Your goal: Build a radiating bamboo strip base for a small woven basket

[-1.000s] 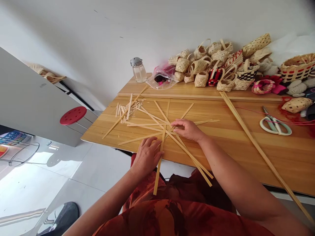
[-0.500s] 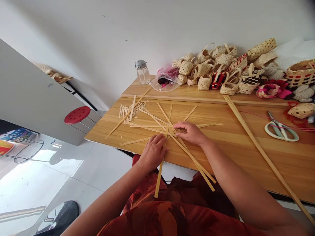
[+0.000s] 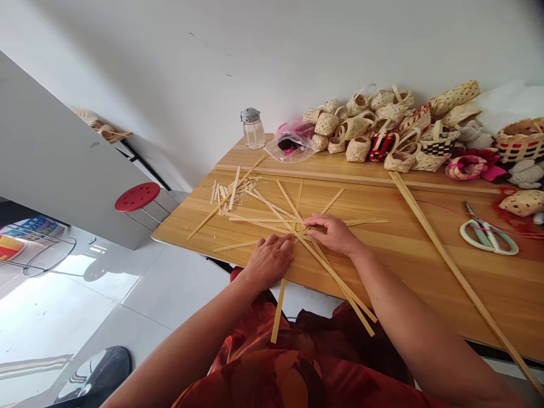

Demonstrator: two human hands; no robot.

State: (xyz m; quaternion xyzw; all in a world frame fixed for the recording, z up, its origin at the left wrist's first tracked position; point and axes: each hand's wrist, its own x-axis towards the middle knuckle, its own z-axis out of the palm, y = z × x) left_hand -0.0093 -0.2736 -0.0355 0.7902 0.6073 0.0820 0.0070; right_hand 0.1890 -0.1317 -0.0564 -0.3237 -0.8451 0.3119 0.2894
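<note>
Several flat pale strips (image 3: pixel 335 277) cross one another in a star shape near the table's front edge. My left hand (image 3: pixel 272 260) rests on the crossing from the near left, its fingers closed together on the strips. One strip runs out from under it over the table edge. On the right side of the crossing, my right hand (image 3: pixel 331 232) has its thumb and fingers bent round in a pinch at the strips. The fingertips of both hands are close together, and the exact spot they grip is partly hidden.
Scissors (image 3: pixel 488 229) and long strips (image 3: pixel 450 260) lie on the right of the wooden table (image 3: pixel 365 198). Small woven baskets (image 3: pixel 357 148) line the back, beside a plastic bag (image 3: pixel 291 146) and glass jar (image 3: pixel 254 131). Scraps (image 3: pixel 232 191) lie left; a red stool (image 3: pixel 137 196) stands beyond.
The whole view has shifted slightly, so the table appears a little lower and further right. My left hand's thumb has drawn in against the fingers; my right hand keeps nearly the same pose.
</note>
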